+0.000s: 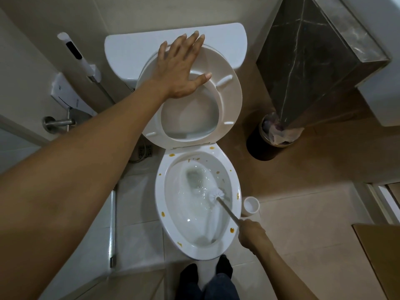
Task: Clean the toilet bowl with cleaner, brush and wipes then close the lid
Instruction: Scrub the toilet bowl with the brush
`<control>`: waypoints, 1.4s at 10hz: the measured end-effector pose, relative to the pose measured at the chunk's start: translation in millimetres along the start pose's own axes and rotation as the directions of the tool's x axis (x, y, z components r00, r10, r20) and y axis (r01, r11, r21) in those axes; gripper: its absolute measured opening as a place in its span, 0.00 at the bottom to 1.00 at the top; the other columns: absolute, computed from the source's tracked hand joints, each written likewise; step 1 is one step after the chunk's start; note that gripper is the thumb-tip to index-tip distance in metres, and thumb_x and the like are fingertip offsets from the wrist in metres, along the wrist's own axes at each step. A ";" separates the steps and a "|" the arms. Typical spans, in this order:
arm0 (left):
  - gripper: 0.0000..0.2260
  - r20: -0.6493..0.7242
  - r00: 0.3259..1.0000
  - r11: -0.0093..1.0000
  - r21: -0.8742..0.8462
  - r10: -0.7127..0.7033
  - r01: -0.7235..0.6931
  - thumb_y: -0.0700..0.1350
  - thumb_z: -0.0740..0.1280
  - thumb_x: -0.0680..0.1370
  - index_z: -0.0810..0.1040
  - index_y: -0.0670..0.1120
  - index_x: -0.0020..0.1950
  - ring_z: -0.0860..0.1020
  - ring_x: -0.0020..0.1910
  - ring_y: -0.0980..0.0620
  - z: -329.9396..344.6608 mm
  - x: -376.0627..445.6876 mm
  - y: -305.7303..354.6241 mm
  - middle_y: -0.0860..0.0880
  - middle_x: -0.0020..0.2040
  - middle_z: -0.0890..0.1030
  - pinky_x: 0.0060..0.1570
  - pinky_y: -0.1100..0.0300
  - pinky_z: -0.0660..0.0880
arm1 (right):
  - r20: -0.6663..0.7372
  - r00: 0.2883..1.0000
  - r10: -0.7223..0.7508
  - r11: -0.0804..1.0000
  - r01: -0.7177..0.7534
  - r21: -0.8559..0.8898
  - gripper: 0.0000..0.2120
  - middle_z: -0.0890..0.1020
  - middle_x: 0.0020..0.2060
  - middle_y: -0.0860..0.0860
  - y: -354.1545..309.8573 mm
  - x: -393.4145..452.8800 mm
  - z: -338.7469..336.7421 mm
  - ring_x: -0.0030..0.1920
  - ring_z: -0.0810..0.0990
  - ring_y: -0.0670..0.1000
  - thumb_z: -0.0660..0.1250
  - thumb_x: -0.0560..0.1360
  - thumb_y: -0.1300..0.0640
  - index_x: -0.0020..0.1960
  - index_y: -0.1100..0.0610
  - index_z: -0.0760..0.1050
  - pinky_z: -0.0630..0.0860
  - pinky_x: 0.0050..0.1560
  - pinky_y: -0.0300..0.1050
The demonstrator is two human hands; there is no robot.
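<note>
Scrubbing under way, rim spots still to go.

Your right hand (252, 233) grips the brush (217, 195) handle, its head in foamy water at the bowl's (171, 221) right wall. Your left hand (180, 68), fingers spread flat, presses the raised seat (231, 100) against the tank (129, 50). Yellow-brown spots dot the rim, so by my reckoning brushing is partway; wiping and closing the lid remain.

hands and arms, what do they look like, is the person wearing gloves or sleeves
Both hands are bare: the left hand and the right hand show no gloves, rings or watch. Both forearms are bare too, with no sleeves in view.
</note>
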State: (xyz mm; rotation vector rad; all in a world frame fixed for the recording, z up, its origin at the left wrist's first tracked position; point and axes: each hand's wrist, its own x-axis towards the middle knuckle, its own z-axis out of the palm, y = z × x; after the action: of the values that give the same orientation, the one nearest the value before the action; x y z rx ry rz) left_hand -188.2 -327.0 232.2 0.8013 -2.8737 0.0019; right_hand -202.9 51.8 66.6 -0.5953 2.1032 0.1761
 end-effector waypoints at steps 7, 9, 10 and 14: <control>0.37 0.001 1.000 1.000 -0.009 -0.006 0.006 0.67 0.49 0.76 0.43 0.51 0.78 0.46 0.77 0.47 -0.4 -0.8 0.8 0.51 0.79 0.46 0.72 0.42 0.44 | -0.134 0.985 -0.105 0.985 0.084 -0.154 0.20 0.79 0.55 0.55 -32.1 38.3 -22.7 0.54 0.80 0.55 0.54 0.78 0.64 0.69 0.56 0.68 0.79 0.53 0.53; 0.37 0.005 1.000 1.000 -0.002 0.002 -0.002 0.68 0.48 0.75 0.43 0.51 0.78 0.46 0.77 0.47 -1.4 -0.3 0.2 0.50 0.79 0.46 0.72 0.41 0.44 | -0.047 0.996 -0.073 0.974 0.061 -0.219 0.16 0.76 0.60 0.57 -33.1 30.7 -17.5 0.59 0.78 0.54 0.55 0.80 0.65 0.67 0.63 0.69 0.77 0.58 0.46; 0.37 0.004 1.000 1.000 -0.009 0.000 0.000 0.68 0.48 0.75 0.43 0.51 0.78 0.46 0.77 0.47 -1.2 -0.1 0.2 0.51 0.79 0.46 0.72 0.41 0.44 | -0.068 0.996 -0.064 0.974 0.047 -0.223 0.16 0.77 0.59 0.57 -34.3 34.7 -21.1 0.57 0.79 0.54 0.57 0.79 0.65 0.66 0.62 0.70 0.78 0.56 0.46; 0.38 0.003 1.000 1.000 -0.011 0.008 -0.008 0.68 0.47 0.75 0.43 0.50 0.78 0.46 0.77 0.47 -0.7 -0.9 -0.7 0.51 0.79 0.46 0.73 0.42 0.44 | -0.039 0.996 -0.085 0.960 0.072 -0.270 0.17 0.78 0.59 0.56 -34.8 43.8 -17.1 0.57 0.79 0.53 0.58 0.79 0.64 0.67 0.61 0.70 0.78 0.56 0.46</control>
State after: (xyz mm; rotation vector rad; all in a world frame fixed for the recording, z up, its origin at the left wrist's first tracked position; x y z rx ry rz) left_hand -187.0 -327.0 232.7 0.7884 -2.8776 -0.0138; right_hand -219.4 0.3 44.2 -0.8505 2.1159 0.4094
